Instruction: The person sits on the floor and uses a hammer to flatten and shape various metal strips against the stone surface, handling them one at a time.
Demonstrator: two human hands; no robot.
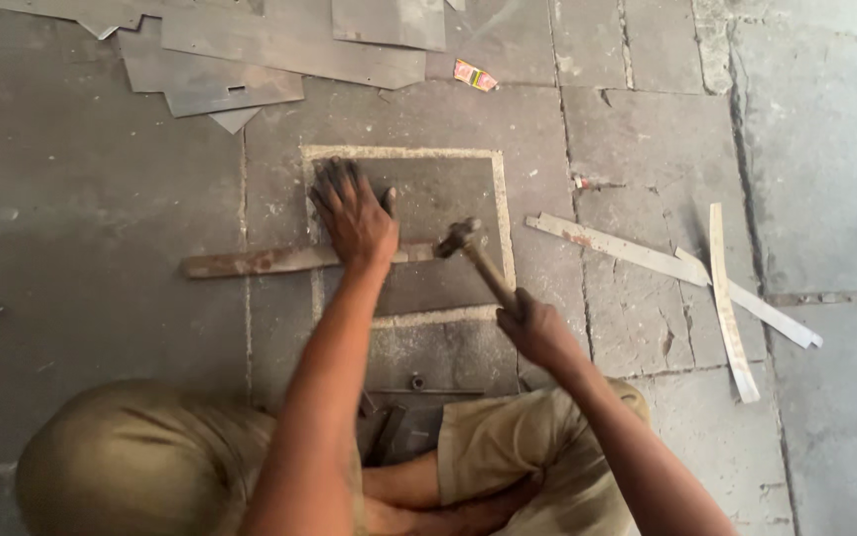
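My left hand (354, 216) presses flat, fingers spread, on a rusty metal bar (250, 262) that lies across a dark metal sheet (438, 199) on the stone floor. My right hand (537, 333) grips the wooden handle of a hammer (473, 253). The hammer's head sits just above the right end of the bar, beside my left wrist. The sheet lies inside a pale rectangular outline set in the floor.
Several cut grey metal sheets (250, 50) are stacked at the top left. Thin metal strips (726, 288) lie crossed on the floor at right. A small colourful box (474, 75) sits near the top. My bent knees in khaki cloth (140, 457) fill the bottom.
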